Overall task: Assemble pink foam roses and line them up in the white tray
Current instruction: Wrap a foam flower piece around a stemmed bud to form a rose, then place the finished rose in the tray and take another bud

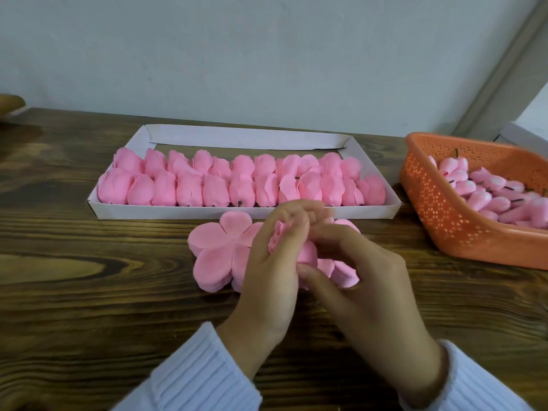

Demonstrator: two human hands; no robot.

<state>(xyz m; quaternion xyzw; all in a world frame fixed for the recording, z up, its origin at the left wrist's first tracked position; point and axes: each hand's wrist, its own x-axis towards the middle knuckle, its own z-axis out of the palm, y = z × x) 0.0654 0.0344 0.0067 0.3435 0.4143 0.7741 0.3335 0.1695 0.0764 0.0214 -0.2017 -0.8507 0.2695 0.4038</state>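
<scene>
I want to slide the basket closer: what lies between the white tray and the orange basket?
Nothing; the head view shows only a narrow strip of bare wooden table between white tray and orange basket.

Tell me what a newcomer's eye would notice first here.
Two rows of pink foam roses fill the white tray in the middle. In front, the left hand and right hand hold a half-made rose over flat petal stacks. An orange basket of buds stands at right.
</scene>
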